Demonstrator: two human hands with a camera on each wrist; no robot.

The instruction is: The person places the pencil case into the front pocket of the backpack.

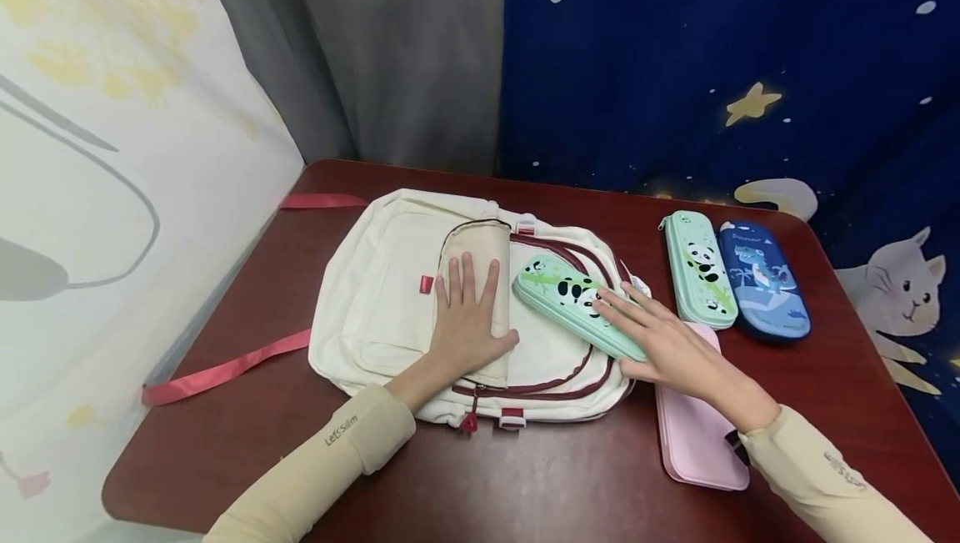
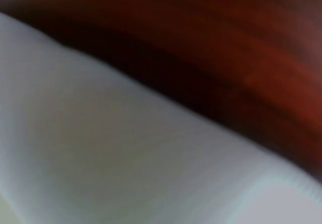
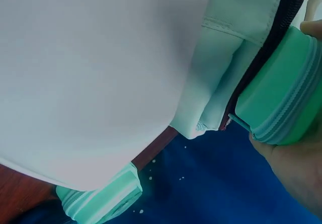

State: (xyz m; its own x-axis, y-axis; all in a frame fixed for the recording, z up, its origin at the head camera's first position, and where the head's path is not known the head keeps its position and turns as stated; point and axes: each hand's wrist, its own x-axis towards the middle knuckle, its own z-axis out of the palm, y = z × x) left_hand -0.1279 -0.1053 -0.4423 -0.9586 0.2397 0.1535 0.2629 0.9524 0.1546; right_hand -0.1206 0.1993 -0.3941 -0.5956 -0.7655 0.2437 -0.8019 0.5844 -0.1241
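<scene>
A white backpack (image 1: pixel 390 276) with dark red zips lies flat on the table. My left hand (image 1: pixel 468 322) rests on its beige front pocket flap (image 1: pixel 480 251), fingers spread. On the backpack's right part is a mint green panda pencil case (image 1: pixel 555 289), set at a slant. My right hand (image 1: pixel 675 351) holds its near right end, fingers over the top and thumb at the near side. In the right wrist view this pencil case (image 3: pixel 276 93) sits between thumb and fingers, beside the backpack's zip. The left wrist view is a blurred pale surface against dark red wood.
A pink case (image 1: pixel 705 443) lies partly under my right forearm. At the back right, a second green panda case (image 1: pixel 701 268) lies beside a blue dinosaur case (image 1: pixel 765 280). Red straps (image 1: pixel 225 372) stretch left from the backpack. Curtains hang behind the dark red table (image 1: pixel 562 485).
</scene>
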